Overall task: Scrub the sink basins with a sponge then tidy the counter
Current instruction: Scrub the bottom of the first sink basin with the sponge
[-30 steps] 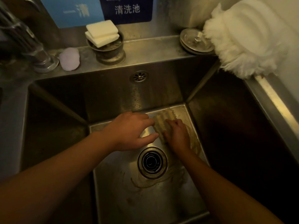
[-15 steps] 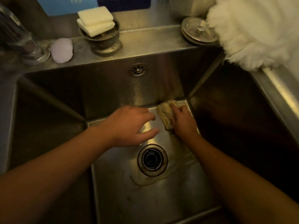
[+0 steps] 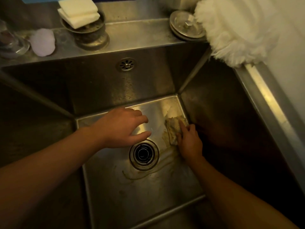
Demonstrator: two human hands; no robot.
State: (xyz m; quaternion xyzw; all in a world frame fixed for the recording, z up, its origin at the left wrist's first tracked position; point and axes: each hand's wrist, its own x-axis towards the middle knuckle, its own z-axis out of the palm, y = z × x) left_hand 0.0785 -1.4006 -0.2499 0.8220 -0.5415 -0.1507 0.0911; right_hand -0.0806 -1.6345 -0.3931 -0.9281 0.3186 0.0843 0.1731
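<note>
Just past the drain (image 3: 144,153) in the sink basin (image 3: 132,195), the right hand (image 3: 189,142) grips the soiled sponge (image 3: 172,130) against the floor's far right corner (brown smears beside it); the left hand (image 3: 122,128) hangs with loose fingers, holding nothing; white sponges (image 3: 79,11) sit stacked on the back ledge.

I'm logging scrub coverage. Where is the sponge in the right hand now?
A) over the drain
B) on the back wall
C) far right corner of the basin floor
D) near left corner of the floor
C: the right hand holds the sponge on the floor against the right wall near the far corner, to the right of the drain.
</note>
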